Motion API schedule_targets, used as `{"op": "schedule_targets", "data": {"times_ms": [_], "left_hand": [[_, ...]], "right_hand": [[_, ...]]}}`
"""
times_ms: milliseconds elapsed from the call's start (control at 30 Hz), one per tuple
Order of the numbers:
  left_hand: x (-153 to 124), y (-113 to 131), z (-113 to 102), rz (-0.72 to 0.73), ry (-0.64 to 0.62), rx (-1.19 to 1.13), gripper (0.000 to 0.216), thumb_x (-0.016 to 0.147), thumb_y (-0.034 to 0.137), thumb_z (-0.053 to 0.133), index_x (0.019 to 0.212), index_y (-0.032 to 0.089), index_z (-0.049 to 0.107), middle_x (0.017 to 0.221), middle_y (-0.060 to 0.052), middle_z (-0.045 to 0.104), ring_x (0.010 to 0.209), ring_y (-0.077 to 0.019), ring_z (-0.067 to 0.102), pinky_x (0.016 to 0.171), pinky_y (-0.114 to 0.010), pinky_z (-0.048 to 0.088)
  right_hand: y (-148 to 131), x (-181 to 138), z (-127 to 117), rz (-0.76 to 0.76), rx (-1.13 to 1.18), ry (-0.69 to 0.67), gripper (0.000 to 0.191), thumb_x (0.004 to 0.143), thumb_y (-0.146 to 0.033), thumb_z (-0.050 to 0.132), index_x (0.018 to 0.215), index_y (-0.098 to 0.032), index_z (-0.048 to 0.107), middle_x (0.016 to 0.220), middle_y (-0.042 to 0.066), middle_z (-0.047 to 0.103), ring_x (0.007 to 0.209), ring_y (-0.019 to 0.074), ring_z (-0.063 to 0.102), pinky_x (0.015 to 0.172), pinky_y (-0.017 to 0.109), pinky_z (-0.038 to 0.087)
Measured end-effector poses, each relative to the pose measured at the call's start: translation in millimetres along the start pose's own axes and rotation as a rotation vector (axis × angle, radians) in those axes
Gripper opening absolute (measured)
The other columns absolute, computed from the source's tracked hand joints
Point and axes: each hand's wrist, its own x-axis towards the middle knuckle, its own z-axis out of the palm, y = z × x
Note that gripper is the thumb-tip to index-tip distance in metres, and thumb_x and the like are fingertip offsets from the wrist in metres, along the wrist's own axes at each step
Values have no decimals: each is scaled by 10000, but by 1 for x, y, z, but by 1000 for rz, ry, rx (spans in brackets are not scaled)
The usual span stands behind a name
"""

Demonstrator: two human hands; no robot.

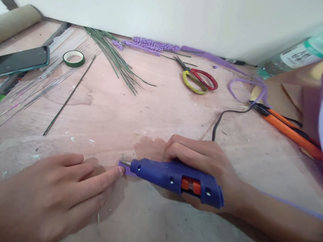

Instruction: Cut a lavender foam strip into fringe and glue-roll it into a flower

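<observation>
My right hand (204,154) is wrapped round a blue glue gun (157,172), which lies almost level just above the table with its metal nozzle pointing left. The nozzle tip is over the end of a small purple strip (131,169), and I cannot tell whether they touch. With a fingertip, my left hand (60,191) holds that strip down on the tabletop, its other fingers bent beside it. Part of the strip is hidden behind the glue gun. A black cord (216,124) runs from behind my right hand toward the back right.
Scissors (198,80), green stems (110,56) and purple flower sprigs (147,44) lie toward the back. Green tape (73,58), thin wires (44,81) and a phone (14,62) are at left. An orange-handled cutting tool (291,132) and a bottle (307,51) are at right.
</observation>
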Motion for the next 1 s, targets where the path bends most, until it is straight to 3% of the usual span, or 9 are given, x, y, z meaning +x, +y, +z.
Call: {"op": "schedule_targets", "data": {"times_ms": [433, 633, 833, 1000], "left_hand": [[0, -1, 1, -64, 15, -49, 236, 1006, 93, 485, 1116, 141, 687, 1308, -76, 708, 913, -206, 686, 764, -354, 490], [-3, -1, 2, -16, -30, -7, 299, 1031, 94, 417, 1171, 126, 680, 1351, -87, 668, 940, -207, 684, 757, -350, 510], [-3, -2, 2, -47, -30, -33, 232, 1019, 139, 505, 1178, 154, 674, 1362, -71, 670, 956, -211, 658, 787, -358, 475], [-4, -2, 1, -12, -35, -17, 273, 1045, 130, 435, 1189, 131, 666, 1369, -93, 660, 946, -216, 652, 772, -371, 473]], "right_hand": [[0, -2, -1, 0, 26, 3, 370, 1031, -571, 453, 957, -213, 506, 798, 24, 550, 664, 146, 519, 573, 286, 383], [-1, -2, -1, -3, 11, 9, 371, 1040, -565, 441, 954, -209, 505, 795, 25, 551, 659, 144, 524, 573, 284, 384], [-7, 3, -5, 19, 0, -18, 409, 1060, -573, 394, 926, -201, 500, 774, 22, 557, 638, 133, 529, 564, 267, 387], [-11, 5, -10, 40, -7, -40, 402, 1058, -567, 409, 918, -201, 498, 771, 22, 563, 637, 133, 533, 569, 267, 392]]}}
